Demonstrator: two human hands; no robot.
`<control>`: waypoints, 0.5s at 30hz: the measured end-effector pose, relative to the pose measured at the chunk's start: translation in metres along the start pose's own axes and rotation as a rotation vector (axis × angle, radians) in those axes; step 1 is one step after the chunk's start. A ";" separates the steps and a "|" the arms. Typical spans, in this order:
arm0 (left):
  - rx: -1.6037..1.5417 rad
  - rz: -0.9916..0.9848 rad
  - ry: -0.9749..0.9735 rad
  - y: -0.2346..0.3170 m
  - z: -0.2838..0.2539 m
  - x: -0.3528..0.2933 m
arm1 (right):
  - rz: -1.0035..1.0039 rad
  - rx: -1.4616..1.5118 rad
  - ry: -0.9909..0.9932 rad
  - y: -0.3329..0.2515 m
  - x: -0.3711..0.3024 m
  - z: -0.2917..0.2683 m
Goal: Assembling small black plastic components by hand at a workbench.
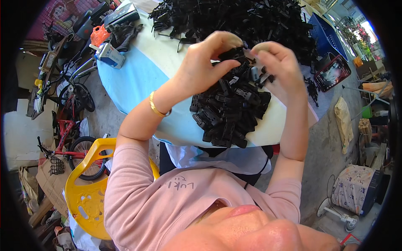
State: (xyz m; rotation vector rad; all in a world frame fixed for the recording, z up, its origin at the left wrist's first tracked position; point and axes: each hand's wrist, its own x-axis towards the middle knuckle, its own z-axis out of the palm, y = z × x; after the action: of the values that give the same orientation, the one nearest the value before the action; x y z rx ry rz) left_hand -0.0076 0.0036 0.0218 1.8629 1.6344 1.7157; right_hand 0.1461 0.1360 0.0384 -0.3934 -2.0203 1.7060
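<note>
My left hand (205,62), with a gold bracelet (154,104) at the wrist, has thumb and fingers closed around a small black plastic part (231,54). Close beside it on the right, my right hand (279,62) is pinched and slightly blurred. What its fingertips hold is too small to make out. Below both hands lies a heap of black plastic clip-like parts (228,113) near the table's front edge. Beyond them a much larger pile of thin black plastic pieces (230,21) covers the far part of the table.
The table (130,83) has a pale blue and cream cover. A carton (109,55) and dark gloves (125,37) lie at its left. A phone (333,73) and blue basket (328,35) are at the right. A yellow chair (86,196) and red bicycle (63,134) stand left.
</note>
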 end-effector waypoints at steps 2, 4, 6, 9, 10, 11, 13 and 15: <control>-0.245 -0.073 -0.104 -0.001 -0.006 0.003 | -0.137 -0.255 0.114 0.023 0.013 -0.030; -0.143 -0.010 -0.319 0.000 -0.010 0.002 | -0.174 -0.531 0.218 0.043 0.024 -0.034; -0.027 0.135 -0.589 -0.003 -0.010 0.000 | -0.110 -0.830 0.253 0.048 0.032 -0.018; -0.078 0.294 -0.668 -0.003 -0.004 0.004 | -0.234 -1.077 0.140 0.070 0.050 -0.014; -0.103 0.253 -0.631 -0.005 -0.006 0.005 | -0.231 -1.079 0.143 0.076 0.055 -0.015; -0.129 0.213 -0.595 -0.007 -0.008 0.007 | -0.195 -1.060 0.100 0.082 0.059 -0.017; -0.186 -0.031 -0.452 -0.016 -0.014 0.008 | -0.165 -1.037 0.049 0.081 0.062 -0.015; -0.257 -0.261 -0.235 -0.032 -0.013 0.008 | -0.153 -1.039 0.039 0.077 0.061 -0.016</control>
State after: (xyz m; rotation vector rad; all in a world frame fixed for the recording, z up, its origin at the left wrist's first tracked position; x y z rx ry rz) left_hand -0.0392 0.0156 0.0091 1.5850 1.4186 1.4587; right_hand 0.0962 0.1944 -0.0254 -0.5528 -2.6718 0.4296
